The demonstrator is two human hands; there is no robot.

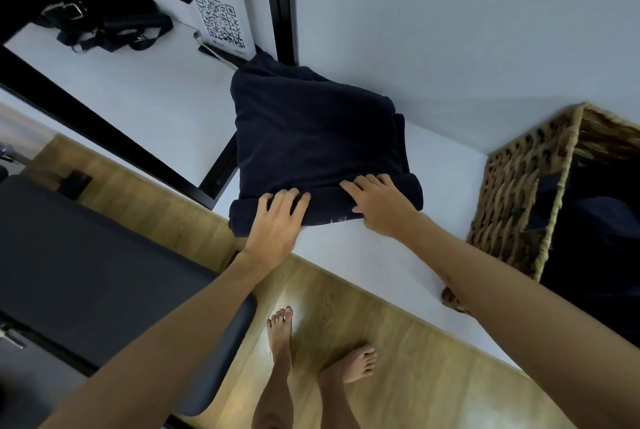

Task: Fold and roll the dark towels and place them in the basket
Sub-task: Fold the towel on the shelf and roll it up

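Observation:
A dark navy towel (311, 137) lies folded on the white table (346, 255), its near end rolled into a thick tube along the table's front edge. My left hand (277, 220) presses on the left part of the roll, fingers spread over its top. My right hand (377, 207) rests on the right part of the roll, fingers curved over it. A woven wicker basket (519, 200) stands on the table to the right, with dark cloth (595, 231) inside.
A QR-code sign (221, 20) and a black strap bundle (104, 20) sit at the table's far left, beyond a black frame (86, 123). A dark padded bench (86, 272) stands at lower left on the wooden floor (415, 376). My bare feet show below.

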